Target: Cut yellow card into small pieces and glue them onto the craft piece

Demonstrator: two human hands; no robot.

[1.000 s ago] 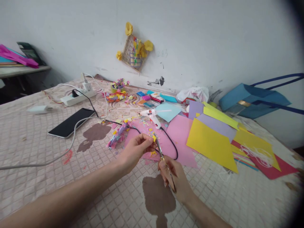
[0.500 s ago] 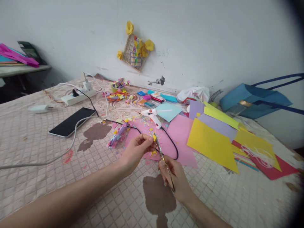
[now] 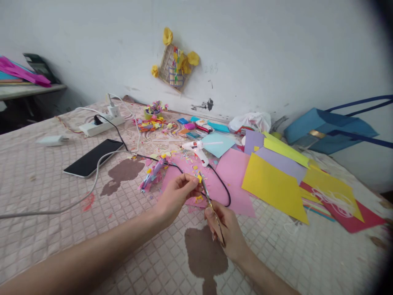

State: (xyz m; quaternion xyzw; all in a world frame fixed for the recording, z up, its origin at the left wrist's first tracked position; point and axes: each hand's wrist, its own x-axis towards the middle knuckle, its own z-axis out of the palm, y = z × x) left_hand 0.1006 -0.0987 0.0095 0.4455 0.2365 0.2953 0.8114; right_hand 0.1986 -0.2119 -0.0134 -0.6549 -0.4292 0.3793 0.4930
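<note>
My left hand [image 3: 181, 192] pinches a small piece of yellow paper [image 3: 199, 178] between thumb and fingertips. Gold-handled scissors [image 3: 206, 194] are gripped in my right hand [image 3: 225, 227], their blades pointing up and away, right beside the yellow piece. Pink paper sheets [image 3: 233, 180] lie beneath and beyond both hands, strewn with small paper scraps. Just past the hands rests a white glue gun [image 3: 200, 155] with a black cord. To the left of my left hand is a purple, pink and yellow paper-flower strip [image 3: 155, 174].
A dark-screened phone [image 3: 93, 157] and a white power strip [image 3: 101, 126] with cables lie at the left. Yellow paper [image 3: 274, 186], white string [image 3: 333, 200] and a blue bag [image 3: 325, 131] are at the right. A small pot of paper flowers [image 3: 152, 110] stands near the wall.
The scissor blades look slightly closer together near the yellow piece. Otherwise both hands stay in nearly the same place.
</note>
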